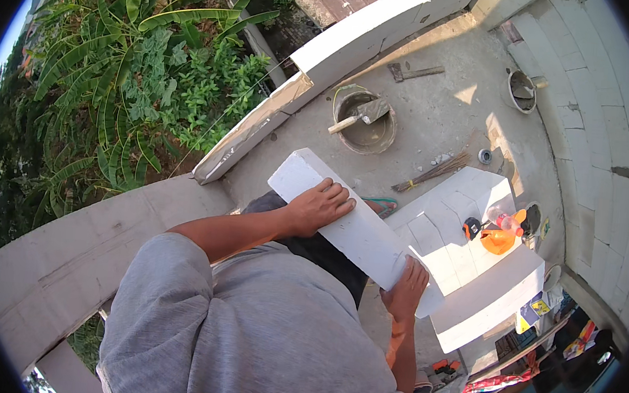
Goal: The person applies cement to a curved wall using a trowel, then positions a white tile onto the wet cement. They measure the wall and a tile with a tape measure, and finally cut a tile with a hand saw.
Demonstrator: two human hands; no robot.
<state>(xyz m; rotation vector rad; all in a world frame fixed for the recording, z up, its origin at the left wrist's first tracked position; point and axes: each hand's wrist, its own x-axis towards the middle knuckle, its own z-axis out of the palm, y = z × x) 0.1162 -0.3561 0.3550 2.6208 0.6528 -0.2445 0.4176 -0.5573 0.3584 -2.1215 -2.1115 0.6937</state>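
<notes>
A long white lightweight block point(348, 243) is held at a slant across my body, its far end up to the left. My left hand point(321, 208) curls over its upper part, and my right hand point(404, 292) grips it near the lower right end. To the right, more white blocks point(443, 247) are stacked, with an orange object point(497, 240), a pink-capped clear bottle point(503, 219) and a dark round tape measure point(472, 228) on top.
A bucket point(363, 137) with a trowel point(373, 111), a hammer point(413, 73), sticks point(431, 172) and a smaller bucket point(518, 91) sit on the concrete floor point(439, 118). A block wall point(599, 145) rises at right. A low parapet point(68, 229) borders plants below at left.
</notes>
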